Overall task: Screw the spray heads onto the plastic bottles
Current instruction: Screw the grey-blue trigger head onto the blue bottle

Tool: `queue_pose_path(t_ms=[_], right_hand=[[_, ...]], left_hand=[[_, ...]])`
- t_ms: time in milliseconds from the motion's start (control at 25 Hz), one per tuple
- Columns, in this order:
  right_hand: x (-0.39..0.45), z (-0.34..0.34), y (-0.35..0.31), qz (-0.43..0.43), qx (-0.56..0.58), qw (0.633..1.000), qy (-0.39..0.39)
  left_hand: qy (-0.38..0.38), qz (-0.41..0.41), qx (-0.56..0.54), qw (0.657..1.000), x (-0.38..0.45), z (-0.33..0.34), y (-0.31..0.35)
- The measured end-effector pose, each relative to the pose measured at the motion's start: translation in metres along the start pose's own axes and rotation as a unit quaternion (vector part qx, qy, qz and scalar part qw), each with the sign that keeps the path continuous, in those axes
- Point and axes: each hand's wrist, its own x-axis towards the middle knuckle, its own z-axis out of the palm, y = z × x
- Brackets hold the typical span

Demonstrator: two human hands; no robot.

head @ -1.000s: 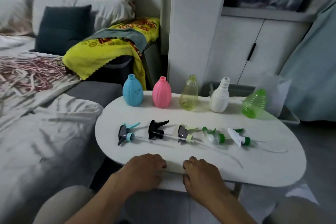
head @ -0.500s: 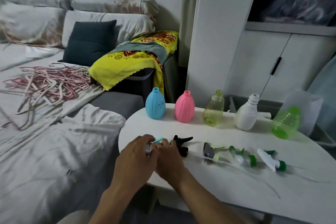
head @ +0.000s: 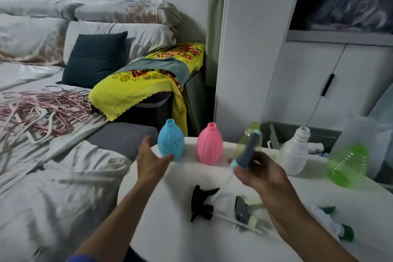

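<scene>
Gripping the grey-and-teal spray head [head: 247, 152], the right hand [head: 258, 173] has it lifted off the white table [head: 170, 225], nozzle up, in front of the yellowish bottle [head: 246, 140]. Left hand [head: 150, 160] is spread wide, holding nothing, fingertips just beside the blue bottle [head: 170, 141].

Head-worn view, forward-down over table [head: 170, 240]

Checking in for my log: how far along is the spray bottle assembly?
Nothing is finished: the blue bottle, pink bottle and white bottle stand with open necks. In hand: the right hand holds a grey spray head, while the left hand reaches, open, beside the blue bottle. Left: all bottles; other heads, like the black spray head, lie on the table.
</scene>
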Motion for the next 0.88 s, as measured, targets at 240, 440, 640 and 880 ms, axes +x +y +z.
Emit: queue_pose_path(t_ms=[240,440,640,880], right_hand=[[0.001,-0.025,0.014,0.024,0.071,0.997,0.035],[-0.004,-0.045,0.012,0.004,0.1,0.989,0.11],[-0.008,-0.061,-0.002,-0.034,0.116,0.978,0.168],[-0.008,-0.084,-0.029,-0.087,0.141,0.969,0.182]], left_hand=[[0.012,0.006,-0.003,1.0,0.044,0.053,-0.003],[0.05,0.018,0.0,0.999,0.04,0.052,-0.005],[0.025,0.179,0.072,0.981,0.003,0.021,0.039],[-0.007,0.334,0.175,0.926,-0.088,-0.013,0.071]])
